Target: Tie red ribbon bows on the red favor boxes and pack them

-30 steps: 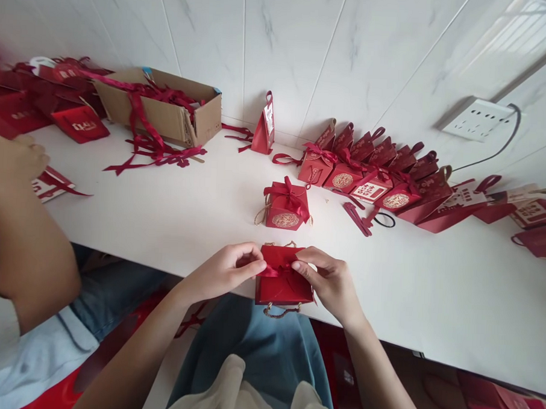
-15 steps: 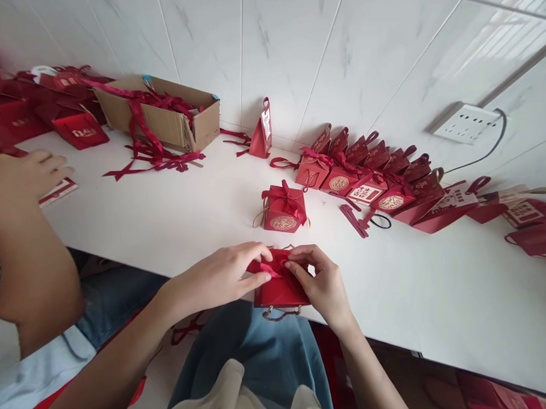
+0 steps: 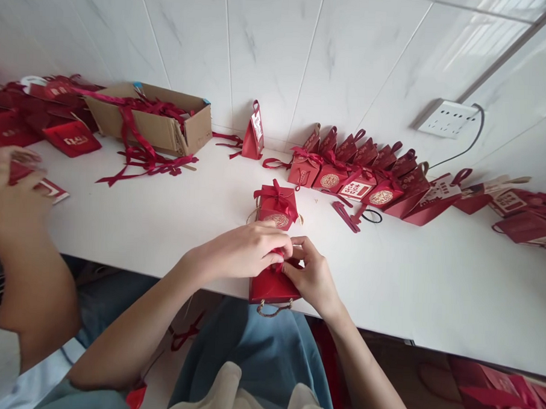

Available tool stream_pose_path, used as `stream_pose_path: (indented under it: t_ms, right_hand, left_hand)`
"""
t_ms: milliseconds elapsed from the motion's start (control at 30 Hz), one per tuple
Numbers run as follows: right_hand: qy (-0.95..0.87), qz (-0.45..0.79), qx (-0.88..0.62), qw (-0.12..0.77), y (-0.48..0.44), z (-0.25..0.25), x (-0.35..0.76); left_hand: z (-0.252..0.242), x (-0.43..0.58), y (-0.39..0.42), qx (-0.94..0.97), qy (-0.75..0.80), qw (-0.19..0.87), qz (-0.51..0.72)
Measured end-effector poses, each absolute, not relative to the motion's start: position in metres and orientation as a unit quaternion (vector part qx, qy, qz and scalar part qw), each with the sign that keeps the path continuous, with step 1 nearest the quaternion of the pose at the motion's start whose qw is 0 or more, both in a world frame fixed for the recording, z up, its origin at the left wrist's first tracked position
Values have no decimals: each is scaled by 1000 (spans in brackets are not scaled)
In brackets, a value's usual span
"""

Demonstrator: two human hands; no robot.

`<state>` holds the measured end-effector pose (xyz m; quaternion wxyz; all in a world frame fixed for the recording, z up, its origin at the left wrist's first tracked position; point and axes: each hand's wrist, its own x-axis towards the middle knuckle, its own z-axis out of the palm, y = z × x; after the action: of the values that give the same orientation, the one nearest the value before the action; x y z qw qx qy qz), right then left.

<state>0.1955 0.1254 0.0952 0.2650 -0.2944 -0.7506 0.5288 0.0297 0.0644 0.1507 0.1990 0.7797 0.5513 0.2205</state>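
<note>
A small red gift box (image 3: 272,286) lies at the near edge of the white table (image 3: 164,218), its rope handle hanging over the edge. My left hand (image 3: 246,248) and my right hand (image 3: 308,272) meet over its top, fingers pinched on the red ribbon there, which they mostly hide. Just behind stands a finished red box (image 3: 276,204) with a tied ribbon bow and a gold emblem.
A row of red gift boxes (image 3: 360,178) lines the wall at right. A cardboard box (image 3: 147,117) full of red ribbon sits at back left, beside flat red cartons (image 3: 70,138). Another person's hand (image 3: 11,190) works at the far left. A power strip (image 3: 444,118) hangs on the wall.
My hands have closed together over the box top, the left one now covering the ribbon. The view has shifted slightly. The other person's hand has moved at the left.
</note>
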Motion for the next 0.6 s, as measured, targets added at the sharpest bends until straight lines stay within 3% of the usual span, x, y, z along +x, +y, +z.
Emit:
stream_pose_path:
  t_ms: [167,600]
  right_hand:
    - [-742,530,-292,288,127,91,197]
    - [-662,579,-315,357,120,83,195]
  left_hand:
    - [148,21,73,758,572,231,213]
    - [123,22,79,691,583,244,351]
